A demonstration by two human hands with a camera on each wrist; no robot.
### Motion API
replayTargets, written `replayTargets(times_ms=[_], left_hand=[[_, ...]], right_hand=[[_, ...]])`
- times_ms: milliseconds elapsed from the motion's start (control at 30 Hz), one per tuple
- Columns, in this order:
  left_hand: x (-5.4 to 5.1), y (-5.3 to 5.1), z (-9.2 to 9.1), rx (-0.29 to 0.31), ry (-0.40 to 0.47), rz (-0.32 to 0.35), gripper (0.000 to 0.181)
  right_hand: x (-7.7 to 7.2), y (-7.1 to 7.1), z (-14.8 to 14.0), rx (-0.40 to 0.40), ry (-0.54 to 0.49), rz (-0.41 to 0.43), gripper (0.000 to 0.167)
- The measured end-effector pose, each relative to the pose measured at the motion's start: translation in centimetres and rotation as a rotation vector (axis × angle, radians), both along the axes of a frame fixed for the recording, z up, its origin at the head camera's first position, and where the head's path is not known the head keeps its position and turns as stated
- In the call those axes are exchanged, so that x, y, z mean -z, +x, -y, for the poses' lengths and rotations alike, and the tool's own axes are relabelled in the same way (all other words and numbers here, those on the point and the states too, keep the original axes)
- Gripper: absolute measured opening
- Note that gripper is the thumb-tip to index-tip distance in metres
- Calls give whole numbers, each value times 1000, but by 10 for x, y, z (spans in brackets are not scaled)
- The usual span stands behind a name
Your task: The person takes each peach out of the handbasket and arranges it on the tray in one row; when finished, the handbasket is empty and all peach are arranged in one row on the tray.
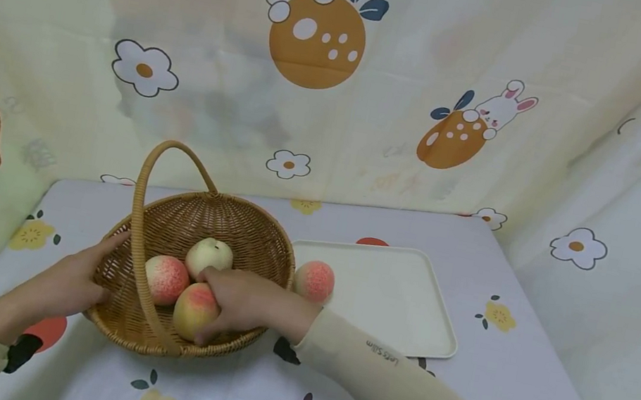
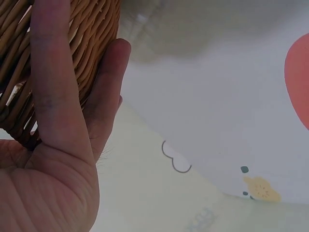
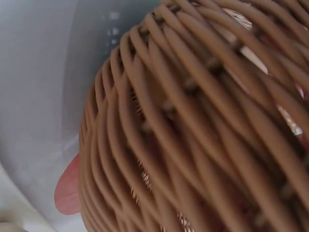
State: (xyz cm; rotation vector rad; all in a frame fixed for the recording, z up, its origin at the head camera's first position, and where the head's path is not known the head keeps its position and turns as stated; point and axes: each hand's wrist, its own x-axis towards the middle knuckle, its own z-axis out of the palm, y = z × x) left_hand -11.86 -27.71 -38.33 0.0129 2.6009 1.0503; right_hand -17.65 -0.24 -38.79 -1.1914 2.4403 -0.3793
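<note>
A brown wicker basket (image 1: 250,234) with an arched handle stands on the table, tilted toward me. Inside it lie a pale whitish peach (image 1: 210,256), a pink-speckled peach (image 1: 165,280) and a yellow-orange peach (image 1: 189,314). My right hand (image 1: 241,300) reaches over the near right rim and grips the yellow-orange peach between thumb and fingers. Against the basket's left side rests my left hand (image 1: 64,280); its visible fingers (image 2: 55,82) lie fairly straight along the weave. In the right wrist view the wicker wall (image 3: 193,121) hides the right hand.
A white rectangular tray (image 1: 390,298) lies right of the basket. One pink peach (image 1: 315,281) sits at the tray's left end, close to the basket rim. Patterned cloth covers the table (image 1: 488,380), and a printed curtain (image 1: 371,130) hangs behind.
</note>
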Motion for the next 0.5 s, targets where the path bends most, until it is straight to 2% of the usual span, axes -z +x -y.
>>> replayTargets(times_ms=[167, 300, 500], left_hand=[[-1, 0, -1, 10, -7, -15, 98], [-3, 0, -1, 21, 2, -29, 98], [-3, -2, -1, 16, 10, -20, 98]], right_hand=[[2, 4, 2, -5, 28, -68, 71], [1, 5, 1, 6, 21, -85, 71], [-13, 4, -12, 17, -67, -115, 74]])
